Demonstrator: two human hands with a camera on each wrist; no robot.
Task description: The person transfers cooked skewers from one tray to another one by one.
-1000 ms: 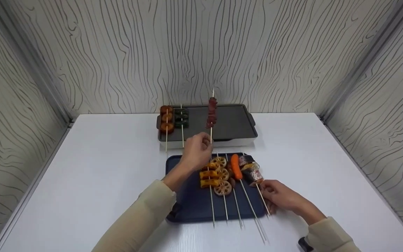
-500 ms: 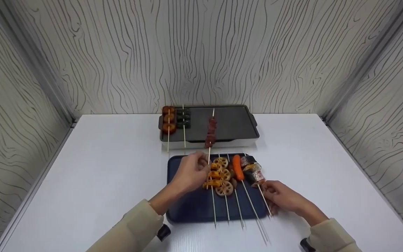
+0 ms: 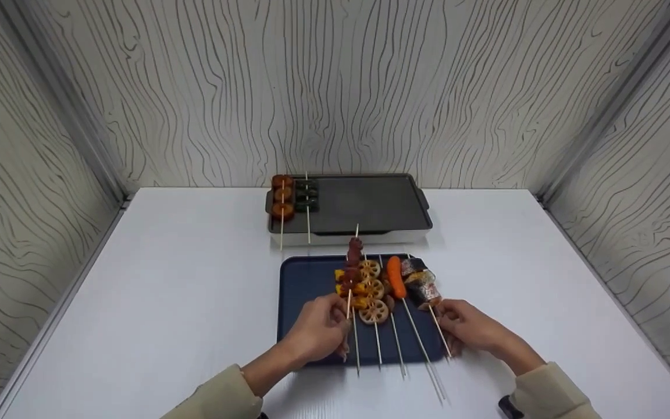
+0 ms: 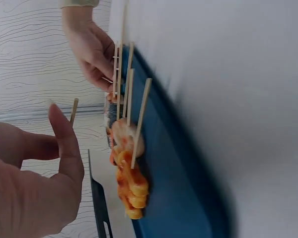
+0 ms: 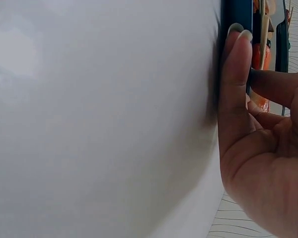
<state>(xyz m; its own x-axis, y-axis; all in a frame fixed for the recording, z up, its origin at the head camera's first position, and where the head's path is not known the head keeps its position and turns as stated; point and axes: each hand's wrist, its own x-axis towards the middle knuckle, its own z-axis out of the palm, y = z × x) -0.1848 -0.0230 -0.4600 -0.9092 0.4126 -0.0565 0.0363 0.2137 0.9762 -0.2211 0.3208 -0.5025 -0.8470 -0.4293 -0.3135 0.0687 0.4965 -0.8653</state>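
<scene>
My left hand [image 3: 319, 329] pinches the stick of a skewer of dark red meat chunks [image 3: 354, 256]. The meat hangs over the dark blue tray [image 3: 306, 279], in front of a skewer of yellow pieces [image 3: 341, 274]. In the left wrist view only the stick's end [image 4: 74, 110] shows past my thumb. My right hand [image 3: 473, 329] grips the tray's right edge, beside a skewer of dark-skinned fish pieces [image 3: 423, 288]; the right wrist view shows fingers on the tray rim [image 5: 237, 14]. Between them lie skewers of lotus root slices [image 3: 374, 312], an orange sausage [image 3: 395, 277], and partly hidden brown pieces.
Behind the tray stands a dark grill plate [image 3: 364, 203] on a white base. A skewer of orange-brown rounds [image 3: 282, 195] and one of dark green pieces [image 3: 307, 202] lie at its left end. Patterned panels [image 3: 335, 87] enclose the white table [image 3: 195, 279].
My left hand has drawn the meat skewer back from above the grill plate and lowered it over the tray. The right hand has stayed at the tray's edge.
</scene>
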